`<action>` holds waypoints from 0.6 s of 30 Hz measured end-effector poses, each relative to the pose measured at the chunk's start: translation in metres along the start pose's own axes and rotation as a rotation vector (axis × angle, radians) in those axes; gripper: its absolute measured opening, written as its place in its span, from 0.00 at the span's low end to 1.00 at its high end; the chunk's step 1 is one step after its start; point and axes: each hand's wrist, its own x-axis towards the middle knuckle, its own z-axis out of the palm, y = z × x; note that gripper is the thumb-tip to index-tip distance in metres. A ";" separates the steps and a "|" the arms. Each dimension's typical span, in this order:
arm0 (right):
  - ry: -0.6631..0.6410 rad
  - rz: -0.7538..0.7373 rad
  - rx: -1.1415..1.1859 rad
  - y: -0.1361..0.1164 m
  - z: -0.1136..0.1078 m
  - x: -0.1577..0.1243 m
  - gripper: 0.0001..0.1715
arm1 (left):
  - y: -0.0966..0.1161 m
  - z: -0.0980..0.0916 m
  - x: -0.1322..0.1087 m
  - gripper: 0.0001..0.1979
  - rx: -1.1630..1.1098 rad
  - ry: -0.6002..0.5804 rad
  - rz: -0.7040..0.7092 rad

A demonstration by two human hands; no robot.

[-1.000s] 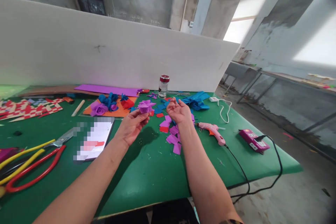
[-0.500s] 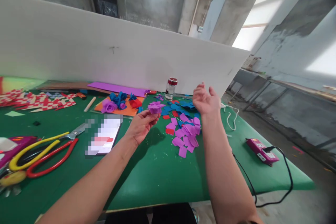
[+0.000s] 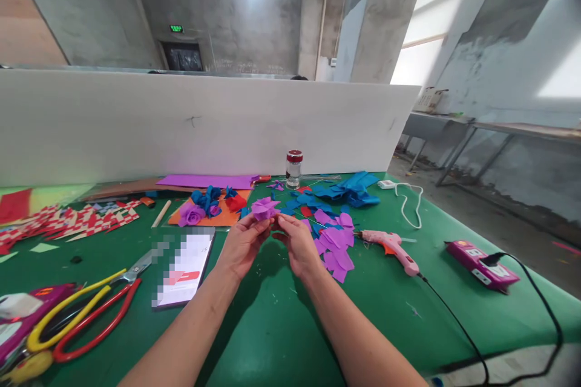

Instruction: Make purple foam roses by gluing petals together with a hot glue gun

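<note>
A purple paper flower (image 3: 265,208) is held up above the table, its layered petals facing up. My left hand (image 3: 242,248) pinches it from below between thumb and fingers. Against its lower right side, my right hand (image 3: 298,247) has its thumb and fingertips pressed together at the flower's base. What exactly lies between those fingertips is partly hidden. Just right of my right hand are loose purple paper petals (image 3: 336,240). A pink hot glue gun (image 3: 391,247) rests beside them, its nozzle pointing left at the petals.
Behind my hands stands a glass jar (image 3: 294,170) with a red lid; blue paper pieces (image 3: 351,190) lie right of it. On the left are finished paper flowers (image 3: 206,201), a phone (image 3: 186,272) and scissors (image 3: 129,278). A purple power box (image 3: 482,266) and cord sit right. A white panel (image 3: 227,133) rises behind.
My right hand has come down and left from beside the blue paper to the flower's base, its fingers closing. The glue gun now shows on the table. The view has tilted up.
</note>
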 end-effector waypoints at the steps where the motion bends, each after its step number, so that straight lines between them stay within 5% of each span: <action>1: 0.003 -0.015 0.014 0.000 0.000 -0.001 0.12 | 0.000 0.001 0.000 0.16 0.005 0.001 0.001; 18: 0.045 -0.122 -0.047 -0.001 0.005 -0.006 0.11 | -0.004 -0.001 0.003 0.15 0.077 0.026 0.049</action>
